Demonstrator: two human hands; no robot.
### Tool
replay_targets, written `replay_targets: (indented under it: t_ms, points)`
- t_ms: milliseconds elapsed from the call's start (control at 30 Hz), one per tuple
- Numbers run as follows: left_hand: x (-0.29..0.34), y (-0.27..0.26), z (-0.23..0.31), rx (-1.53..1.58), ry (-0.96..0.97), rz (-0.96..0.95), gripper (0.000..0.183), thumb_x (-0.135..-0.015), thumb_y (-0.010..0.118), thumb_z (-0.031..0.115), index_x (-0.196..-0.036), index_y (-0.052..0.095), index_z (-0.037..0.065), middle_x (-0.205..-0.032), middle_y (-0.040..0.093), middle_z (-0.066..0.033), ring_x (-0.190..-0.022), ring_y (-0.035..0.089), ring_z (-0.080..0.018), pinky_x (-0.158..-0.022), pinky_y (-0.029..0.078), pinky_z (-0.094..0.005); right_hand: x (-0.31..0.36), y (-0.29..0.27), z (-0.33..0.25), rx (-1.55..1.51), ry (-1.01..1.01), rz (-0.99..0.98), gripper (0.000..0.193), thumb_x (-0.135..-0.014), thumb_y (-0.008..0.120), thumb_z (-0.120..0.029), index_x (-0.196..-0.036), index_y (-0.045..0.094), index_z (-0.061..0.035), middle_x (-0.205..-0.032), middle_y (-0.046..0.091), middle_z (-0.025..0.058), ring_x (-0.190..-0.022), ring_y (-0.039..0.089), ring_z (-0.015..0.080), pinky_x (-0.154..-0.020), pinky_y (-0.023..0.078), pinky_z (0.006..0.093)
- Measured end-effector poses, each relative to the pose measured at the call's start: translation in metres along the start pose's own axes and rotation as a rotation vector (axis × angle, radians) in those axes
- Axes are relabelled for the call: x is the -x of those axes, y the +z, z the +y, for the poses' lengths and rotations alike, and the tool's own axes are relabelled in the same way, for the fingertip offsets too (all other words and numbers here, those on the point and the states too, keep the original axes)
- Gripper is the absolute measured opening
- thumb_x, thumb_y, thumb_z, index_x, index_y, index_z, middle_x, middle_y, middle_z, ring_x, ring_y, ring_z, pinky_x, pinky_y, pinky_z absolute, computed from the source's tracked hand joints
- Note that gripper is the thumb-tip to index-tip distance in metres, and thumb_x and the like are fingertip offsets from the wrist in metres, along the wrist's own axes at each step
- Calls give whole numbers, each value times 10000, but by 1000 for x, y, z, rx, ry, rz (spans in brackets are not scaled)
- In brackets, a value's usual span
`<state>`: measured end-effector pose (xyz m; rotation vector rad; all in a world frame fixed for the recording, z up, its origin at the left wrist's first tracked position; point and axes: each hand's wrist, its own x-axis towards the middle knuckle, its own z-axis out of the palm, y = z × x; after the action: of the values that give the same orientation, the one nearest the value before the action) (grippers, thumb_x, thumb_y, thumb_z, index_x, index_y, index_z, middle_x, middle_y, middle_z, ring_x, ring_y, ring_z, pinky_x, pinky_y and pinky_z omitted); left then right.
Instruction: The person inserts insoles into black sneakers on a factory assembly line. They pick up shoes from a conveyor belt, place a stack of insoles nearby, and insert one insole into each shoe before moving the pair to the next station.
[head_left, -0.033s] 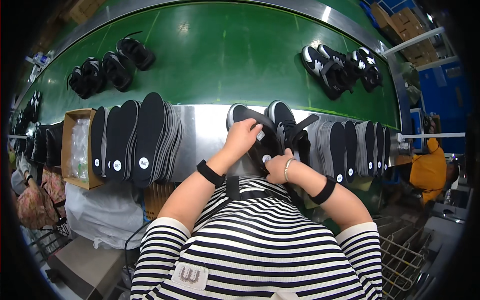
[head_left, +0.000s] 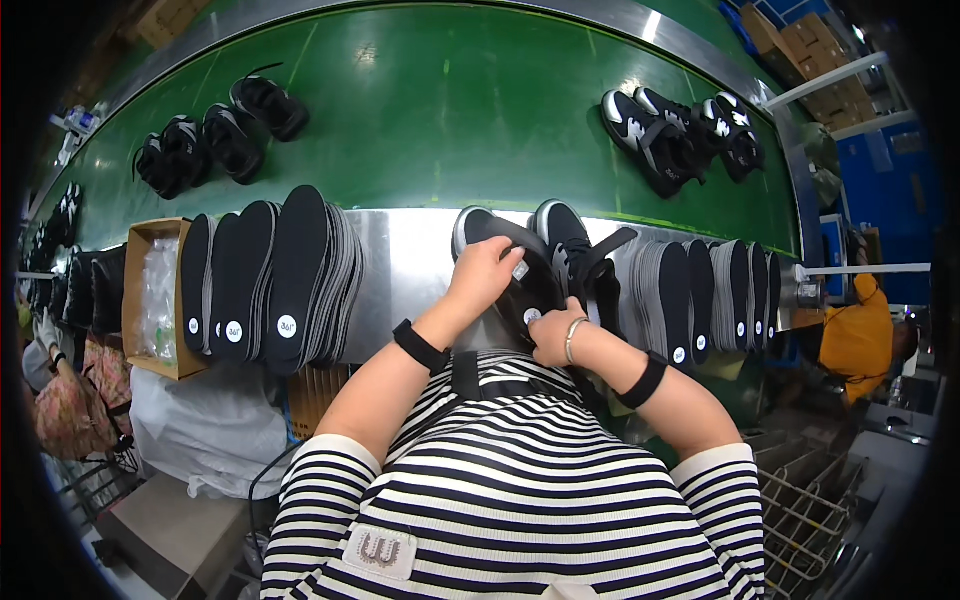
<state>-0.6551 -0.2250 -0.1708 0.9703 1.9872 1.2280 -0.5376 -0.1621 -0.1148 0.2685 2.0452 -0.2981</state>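
Black shoe (head_left: pixel 500 262) sits gripped between both hands: left hand (head_left: pixel 487 275) closed over it, right hand (head_left: pixel 553 335) pinching its insole (head_left: pixel 530 305).

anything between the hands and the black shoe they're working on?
Nothing visible. The left hand already rests on the black shoe on the metal ledge, and the right hand touches its near end. The second shoe stands beside, to the right.
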Motion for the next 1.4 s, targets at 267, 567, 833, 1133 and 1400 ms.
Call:
replay_targets:
  t_ms: [267,567,833,1133,1400]
  points:
    - [1,-2,-10,73,-57,-80,282,-799,525,247,-839,559,-31,-678,573,-113,-612,511,-144,-587,414,-274,-25,25,23,-759,-195,485,451,-746,519,-340,-1017,514,20,-917,597,164,-903,564,236,-890,299,426]
    - [3,-13,1,136,-113,-120,296,-811,520,252,-889,573,-29,-763,608,-88,-707,551,-134,-643,425,-258,-35,22,23,-1751,-157,520,223,-788,548,-191,-811,576,29,-703,571,63,-631,531,122,-615,422,242]
    - [12,-58,41,-562,506,311,110,-721,566,158,-757,584,56,-756,552,-117,-776,532,-274,-639,443,-347,20,16,23,-1539,-312,795,140,-798,540,-139,-743,570,-15,-617,533,1,-573,472,72,-549,374,195]
    - [62,-84,37,-176,226,-241,150,-751,517,134,-874,590,90,-794,605,-111,-733,575,-278,-660,448,-372,38,24,15,-1230,-335,847,143,-815,507,-103,-813,584,17,-708,586,47,-649,534,84,-582,407,200]
    - [113,-343,-96,-753,-210,1228,226,-809,427,139,-891,579,-7,-867,563,-227,-832,523,-380,-721,420,-424,30,88,126,-1433,81,1214,211,-825,509,-157,-994,521,-31,-866,542,10,-755,507,77,-628,430,213]
